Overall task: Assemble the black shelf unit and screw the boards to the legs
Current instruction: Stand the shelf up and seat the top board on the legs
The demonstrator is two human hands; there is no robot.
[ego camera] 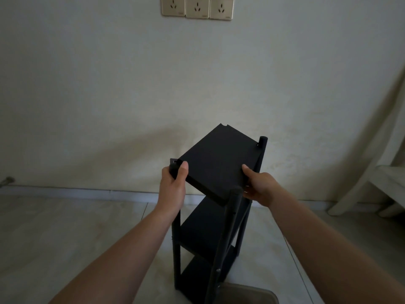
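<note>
A pale wall [197, 84] and tiled floor [65, 227] fill the view. The black shelf unit [210, 227] stands upright on the floor near the wall. Its top board [219, 159] lies tilted on the legs. The left hand [174, 185] grips the board's left corner and a leg top, thumb on the board. The right hand [258, 187] holds the right edge, thumb on top, fingers hidden beneath. Three wall sockets [197, 6] sit high above.

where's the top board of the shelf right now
In the head view the top board sits tilted at the top of the black shelf unit, centre frame before the wall, gripped by the left hand at its left corner and the right hand at its right edge.
</note>
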